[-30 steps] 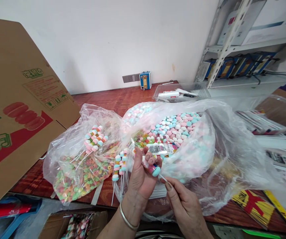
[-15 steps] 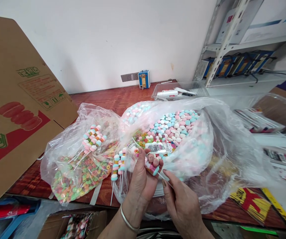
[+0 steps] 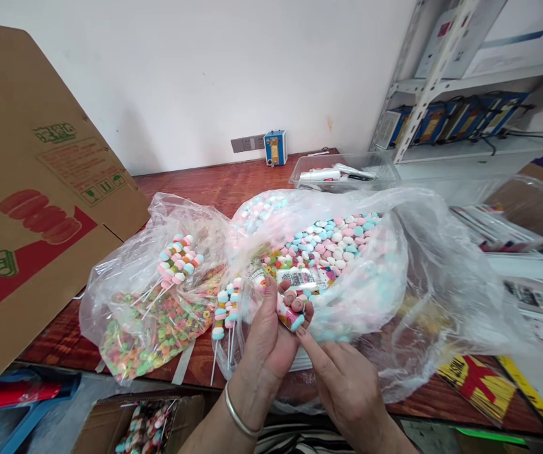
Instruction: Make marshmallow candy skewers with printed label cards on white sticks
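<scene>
My left hand [image 3: 274, 343], with a bangle at the wrist, is curled around a candy skewer [image 3: 294, 320] in a printed clear wrapper; a pale blue candy shows at its lower end. At that end rests the index fingertip of my right hand [image 3: 347, 378]. Its other fingers are folded under, and the stick is hidden behind this hand. Just beyond lies a big clear bag [image 3: 394, 252] of pink, blue and white candies [image 3: 332, 243], with ring candies [image 3: 280, 260] and a printed wrapper [image 3: 299, 278] on top. Finished-looking candy skewers [image 3: 226, 309] lie left of my left hand.
A bag of coloured ring candies [image 3: 152, 343] with more candy skewers [image 3: 179, 260] on it lies left. A large carton [image 3: 39, 208] stands beside it. Below is an open box [image 3: 101, 429] of skewers. Behind are a clear tray [image 3: 347, 170] and a blue device [image 3: 275, 148]; shelving [image 3: 422, 101] stands right.
My right hand has moved up along the stick, so its index fingertip now meets the candy end; the stick visible before is covered. My left hand keeps its hold. The view has shifted slightly.
</scene>
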Demonstrator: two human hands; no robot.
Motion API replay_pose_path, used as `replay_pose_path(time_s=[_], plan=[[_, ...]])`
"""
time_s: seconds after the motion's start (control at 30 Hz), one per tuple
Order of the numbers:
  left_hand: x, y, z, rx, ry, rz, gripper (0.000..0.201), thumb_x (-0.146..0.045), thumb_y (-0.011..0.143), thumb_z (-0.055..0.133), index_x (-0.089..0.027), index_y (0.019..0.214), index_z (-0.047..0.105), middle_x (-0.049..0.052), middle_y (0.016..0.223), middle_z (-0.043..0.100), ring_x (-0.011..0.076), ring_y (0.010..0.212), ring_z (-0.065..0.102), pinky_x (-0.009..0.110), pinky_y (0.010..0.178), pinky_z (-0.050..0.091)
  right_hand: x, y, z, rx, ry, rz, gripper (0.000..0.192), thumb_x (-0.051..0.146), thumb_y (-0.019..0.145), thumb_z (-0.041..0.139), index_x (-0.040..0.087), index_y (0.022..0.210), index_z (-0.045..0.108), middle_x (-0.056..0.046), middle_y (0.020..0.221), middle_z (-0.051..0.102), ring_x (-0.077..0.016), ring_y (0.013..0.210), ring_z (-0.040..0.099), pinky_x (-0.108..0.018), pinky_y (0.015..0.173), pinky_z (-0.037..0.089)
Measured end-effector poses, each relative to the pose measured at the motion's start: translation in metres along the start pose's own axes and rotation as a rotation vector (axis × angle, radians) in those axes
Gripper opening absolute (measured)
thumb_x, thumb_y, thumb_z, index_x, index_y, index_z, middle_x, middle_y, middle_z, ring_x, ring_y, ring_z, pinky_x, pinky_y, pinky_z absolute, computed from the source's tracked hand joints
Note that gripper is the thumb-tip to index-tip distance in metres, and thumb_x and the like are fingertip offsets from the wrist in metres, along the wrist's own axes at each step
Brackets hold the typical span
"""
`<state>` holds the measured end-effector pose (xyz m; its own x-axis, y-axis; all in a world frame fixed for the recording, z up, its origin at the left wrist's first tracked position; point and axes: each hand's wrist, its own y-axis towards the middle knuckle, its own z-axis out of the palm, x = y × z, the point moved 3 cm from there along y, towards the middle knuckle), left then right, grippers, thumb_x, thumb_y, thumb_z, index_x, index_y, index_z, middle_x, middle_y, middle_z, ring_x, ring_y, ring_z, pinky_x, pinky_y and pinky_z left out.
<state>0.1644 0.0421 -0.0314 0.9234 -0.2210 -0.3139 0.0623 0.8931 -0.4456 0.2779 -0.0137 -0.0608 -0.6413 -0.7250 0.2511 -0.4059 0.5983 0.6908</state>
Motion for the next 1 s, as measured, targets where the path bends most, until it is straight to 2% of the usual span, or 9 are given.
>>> replay_pose_path(time_s=[0.17, 0.3, 0.47, 0.6, 0.67, 0.73, 0.87, 0.93, 1.0], plan=[[-0.001, -0.002, 0.003, 0.007, 0.023, 0.010, 0.028, -0.040, 0.088, 0.060, -0.013, 0.090, 0.061, -0.005, 0.061, 0.042, 0.0067, 0.054, 0.047, 0.031, 0.071, 0.057, 0.000, 0.004, 0.000, 0.006, -0.044, 0.007, 0.043, 0.009, 0.095, 0.043, 0.010, 0.138, 0.049, -0.003, 0.067, 0.061, -0.0164, 0.056, 0.051, -0.030, 0.054, 0.040], [0.007, -0.003, 0.000, -0.004, 0.080, 0.042, 0.028, -0.041, 0.085, 0.065, -0.014, 0.091, 0.061, -0.006, 0.060, 0.042, 0.0063, 0.053, 0.046, 0.028, 0.069, 0.056, 0.000, 0.010, 0.002, 0.056, -0.062, 0.020, 0.041, 0.015, 0.099, 0.036, 0.009, 0.136, 0.053, -0.003, 0.065, 0.060, -0.0164, 0.052, 0.050, -0.029, 0.051, 0.040], [0.011, 0.001, -0.004, -0.012, 0.106, 0.041, 0.025, -0.036, 0.085, 0.067, -0.012, 0.089, 0.062, -0.007, 0.060, 0.043, 0.0051, 0.052, 0.045, 0.028, 0.072, 0.056, 0.004, 0.010, 0.001, 0.072, 0.059, 0.057, 0.040, 0.018, 0.100, 0.034, 0.012, 0.136, 0.051, -0.007, 0.077, 0.068, -0.0183, 0.060, 0.062, -0.029, 0.055, 0.049], [-0.002, 0.006, 0.000, 0.031, 0.067, 0.130, 0.024, -0.037, 0.086, 0.065, -0.013, 0.089, 0.062, -0.006, 0.060, 0.045, 0.0062, 0.055, 0.048, 0.031, 0.078, 0.055, 0.000, 0.005, -0.005, -0.016, 0.324, 0.356, 0.029, 0.019, 0.097, 0.046, 0.017, 0.127, 0.050, -0.004, 0.086, 0.073, -0.0162, 0.069, 0.070, -0.024, 0.063, 0.053], [-0.005, 0.005, 0.002, 0.051, 0.081, 0.164, 0.024, -0.038, 0.086, 0.065, -0.014, 0.090, 0.062, -0.005, 0.063, 0.049, 0.0072, 0.058, 0.051, 0.032, 0.080, 0.055, -0.001, 0.003, -0.004, 0.037, 0.438, 0.471, 0.021, 0.022, 0.098, 0.045, 0.021, 0.117, 0.055, -0.001, 0.083, 0.073, -0.0144, 0.067, 0.070, -0.021, 0.060, 0.052], [-0.004, 0.003, 0.003, 0.069, 0.110, 0.187, 0.024, -0.038, 0.085, 0.066, -0.014, 0.091, 0.063, -0.005, 0.064, 0.051, 0.0072, 0.058, 0.052, 0.030, 0.080, 0.054, 0.000, 0.004, -0.002, 0.107, 0.492, 0.483, 0.019, 0.024, 0.099, 0.043, 0.023, 0.110, 0.059, 0.000, 0.082, 0.073, -0.0143, 0.065, 0.070, -0.021, 0.057, 0.051], [0.010, -0.001, 0.000, 0.105, 0.176, 0.183, 0.018, -0.032, 0.083, 0.069, -0.016, 0.089, 0.064, -0.008, 0.056, 0.047, 0.0050, 0.052, 0.048, 0.029, 0.082, 0.052, 0.000, 0.006, 0.002, 0.098, 0.376, 0.459, 0.025, 0.026, 0.101, 0.037, 0.019, 0.107, 0.061, -0.001, 0.068, 0.071, -0.0163, 0.053, 0.067, -0.023, 0.048, 0.048], [0.019, -0.002, -0.003, 0.101, 0.225, 0.183, 0.018, -0.031, 0.081, 0.072, -0.016, 0.086, 0.063, -0.008, 0.054, 0.047, 0.0051, 0.051, 0.049, 0.028, 0.081, 0.051, 0.000, 0.007, 0.006, 0.060, 0.262, 0.419, 0.030, 0.026, 0.102, 0.035, 0.015, 0.113, 0.060, -0.005, 0.071, 0.073, -0.0185, 0.055, 0.069, -0.024, 0.049, 0.049], [0.029, -0.003, -0.007, 0.072, 0.275, 0.165, 0.020, -0.032, 0.078, 0.075, -0.016, 0.084, 0.063, -0.006, 0.057, 0.054, 0.0070, 0.054, 0.053, 0.027, 0.078, 0.050, -0.002, 0.010, 0.009, 0.019, 0.168, 0.391, 0.034, 0.027, 0.103, 0.033, 0.010, 0.118, 0.059, -0.010, 0.078, 0.075, -0.0207, 0.058, 0.071, -0.027, 0.052, 0.051]])
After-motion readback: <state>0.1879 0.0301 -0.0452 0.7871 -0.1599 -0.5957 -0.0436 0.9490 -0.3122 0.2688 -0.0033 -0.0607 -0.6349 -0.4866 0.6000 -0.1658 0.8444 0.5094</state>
